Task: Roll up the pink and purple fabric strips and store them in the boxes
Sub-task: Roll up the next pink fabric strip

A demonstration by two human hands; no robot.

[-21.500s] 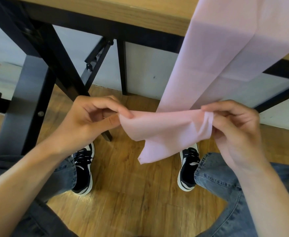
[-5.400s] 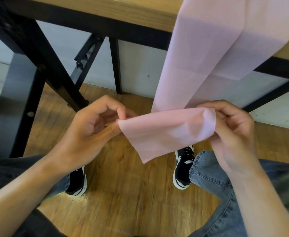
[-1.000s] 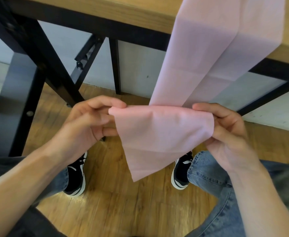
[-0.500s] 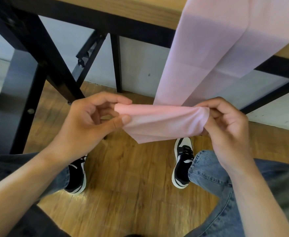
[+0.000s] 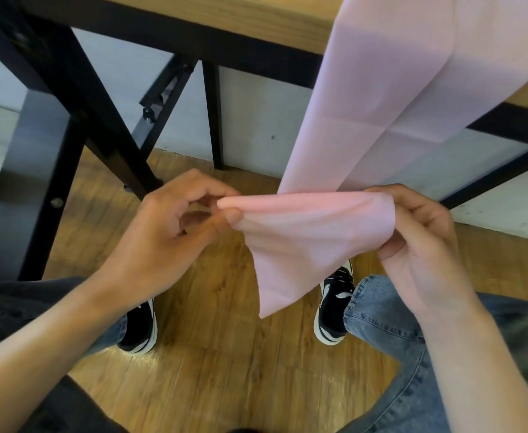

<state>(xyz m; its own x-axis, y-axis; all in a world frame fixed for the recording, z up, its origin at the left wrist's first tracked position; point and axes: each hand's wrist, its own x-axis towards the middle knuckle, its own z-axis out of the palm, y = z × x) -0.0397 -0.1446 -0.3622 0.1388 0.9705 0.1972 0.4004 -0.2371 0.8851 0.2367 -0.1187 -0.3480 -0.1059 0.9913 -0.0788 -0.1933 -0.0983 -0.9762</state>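
Note:
A long pink fabric strip hangs down from the wooden table edge to my hands below it. Its lower end is folded over between my hands, and a loose pointed flap droops toward the floor. My left hand pinches the left edge of the fold with thumb and fingertips. My right hand grips the right edge, fingers curled round the bunched cloth. No purple strip or box is in view.
Black metal table legs and braces stand at the left and behind my hands. Below lie a wood-plank floor, my two black-and-white shoes and my jeans-clad knees. A pale wall runs behind the table.
Half a second ago the end was gathered into a narrow fold; now the flap has dropped open and hangs longer. Both hands keep their hold at about the same place.

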